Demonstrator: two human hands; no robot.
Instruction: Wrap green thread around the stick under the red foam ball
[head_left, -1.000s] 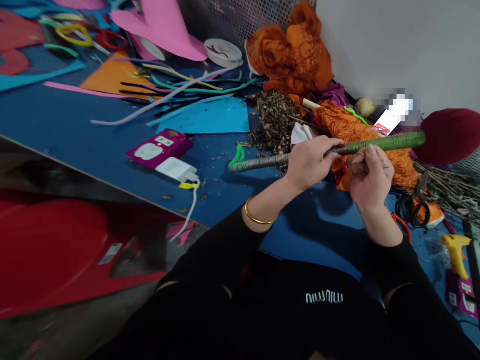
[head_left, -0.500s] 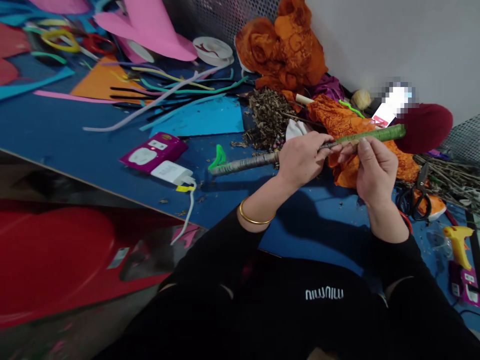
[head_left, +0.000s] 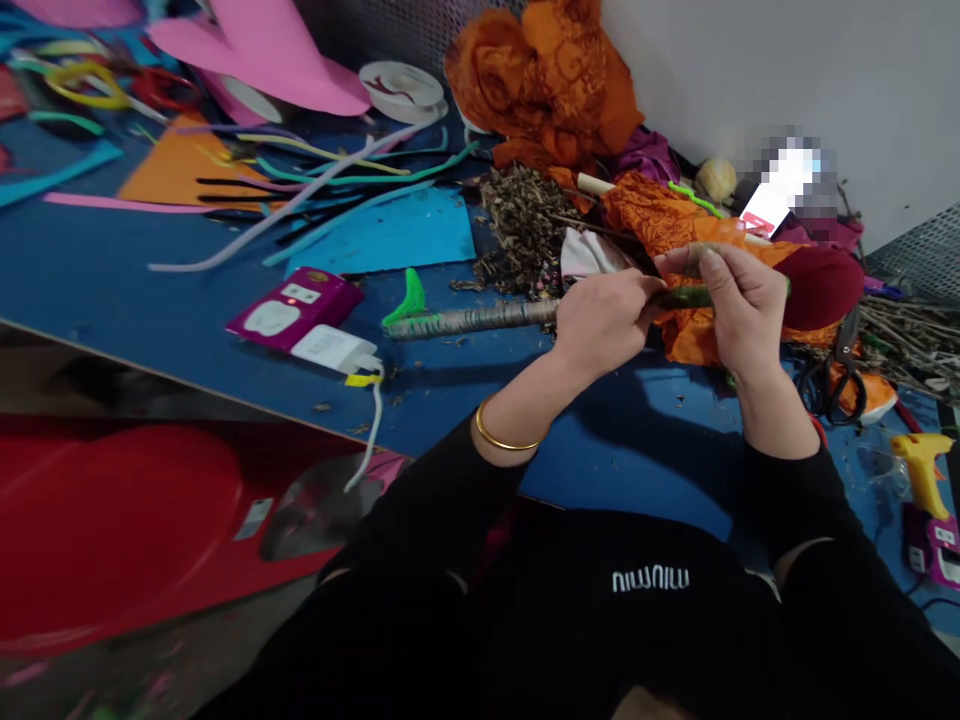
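Our L hand (head_left: 600, 315) is clamped round the wrapped stick (head_left: 480, 318), over the bench (head_left: 442, 390); R hand (head_left: 746, 305) fingers pinched together, can't tell on what. Stick's prob. light + stiff, wrap maybe slippery; we'd grip approx. mid-length.

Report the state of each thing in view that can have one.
Long thin rod wrapped in grey and green: held, slightly tilted
Bare left hand: closed around the rod
Bare right hand: bent over the rod's green part, hold unclear
Purple plastic power strip: red light lit
White rectangular plastic charger: white cable attached
Rectangular phone: screen lit
Black metal scissors: lying, opening unclear
Yellow plastic glue gun: lying down
Orange patterned fabric: crumpled
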